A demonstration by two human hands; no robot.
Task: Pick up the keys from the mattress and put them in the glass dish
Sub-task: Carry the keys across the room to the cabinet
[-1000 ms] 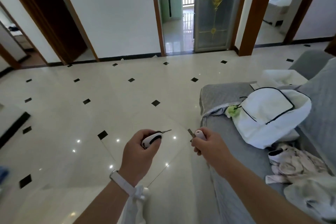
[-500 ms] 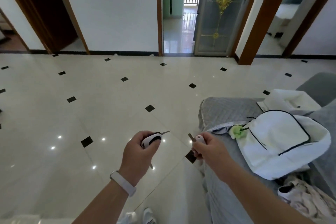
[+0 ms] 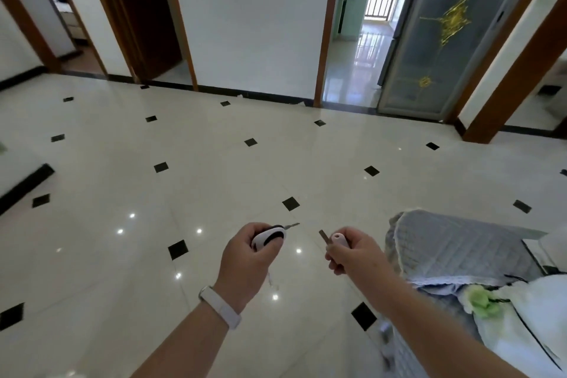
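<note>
My left hand (image 3: 245, 258) is shut on a key with a white and black fob (image 3: 269, 236); its metal blade points right. My right hand (image 3: 356, 255) is shut on a second key with a pale pink-white head (image 3: 340, 239); its blade points up and left. Both hands hover over the tiled floor, side by side, a short gap between them. The grey quilted mattress (image 3: 454, 242) lies just right of my right hand. No glass dish is in view.
A white bag with black trim (image 3: 527, 328) and a green flower charm (image 3: 483, 305) lies on the mattress at lower right. Glossy cream floor (image 3: 214, 163) with small black tiles stretches ahead. Doorways (image 3: 356, 40) and a glass door (image 3: 445, 34) line the far wall.
The view has swung left and up, so the mattress and bag have slid toward the right edge. Both hands keep the same grip on their keys and stay side by side.
</note>
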